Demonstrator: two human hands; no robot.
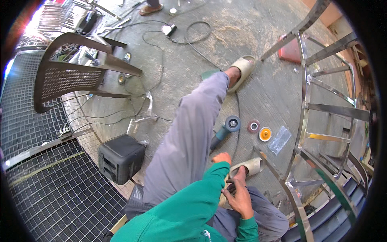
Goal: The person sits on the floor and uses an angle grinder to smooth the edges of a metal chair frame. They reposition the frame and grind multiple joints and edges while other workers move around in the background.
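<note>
My left hand (221, 157) reaches out of a green sleeve over my grey trouser leg. It is close to the handle end of a teal angle grinder (225, 131) lying on the concrete, and the sleeve hides its fingers. My right hand (241, 196) rests lower, by my knee, with fingers curled around a small dark object (231, 187) that I cannot identify. Beside the grinder lie a dark red disc (253, 126), an orange disc (265, 134) and a clear plastic bag (279, 140). My feet wear beige sandals (243, 68).
A black box (121, 158) stands at my left, on the edge of a metal mesh panel (44, 193). A brown plastic chair (68, 76) lies tipped beyond it. A stainless steel frame (318, 117) curves along the right. Cables (189, 36) snake across the floor, and another person's foot (150, 8) shows at the top.
</note>
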